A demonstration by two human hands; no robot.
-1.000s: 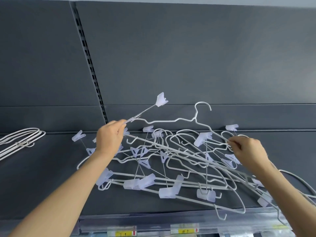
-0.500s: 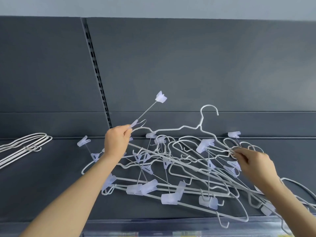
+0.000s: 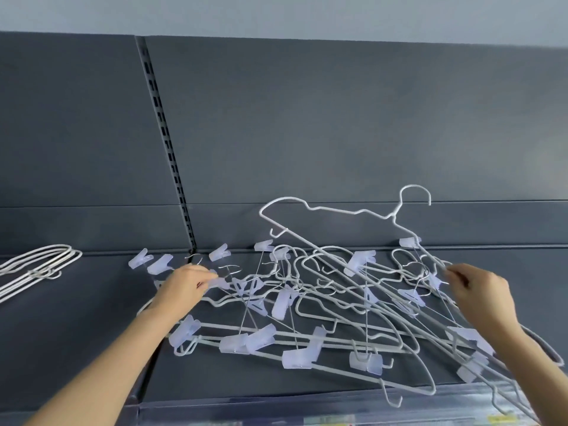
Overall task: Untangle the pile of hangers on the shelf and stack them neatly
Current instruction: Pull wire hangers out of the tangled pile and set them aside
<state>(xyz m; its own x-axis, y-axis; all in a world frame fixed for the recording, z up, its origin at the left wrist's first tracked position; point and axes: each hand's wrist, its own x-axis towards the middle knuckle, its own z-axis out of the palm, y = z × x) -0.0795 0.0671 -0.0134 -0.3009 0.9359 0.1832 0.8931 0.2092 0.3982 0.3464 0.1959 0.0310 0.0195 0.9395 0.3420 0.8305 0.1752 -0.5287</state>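
The fingers (image 3: 207, 279) of the left hand (image 3: 186, 287) curl into the pile of hangers (image 3: 307, 305), and which wire or clip they pinch is hidden beneath them. At the fingers (image 3: 455, 276) of the right hand (image 3: 481, 292), the crossing wires are too fine to tell which one is pinched. Just right of them the forearm covers several hangers that run off the right and bottom edges. Far left of the left fingers, a stack of white hangers (image 3: 40, 265) is cut by the edge. Below both hands, the shelf-edge labels (image 3: 498, 420) are blurred and unreadable.
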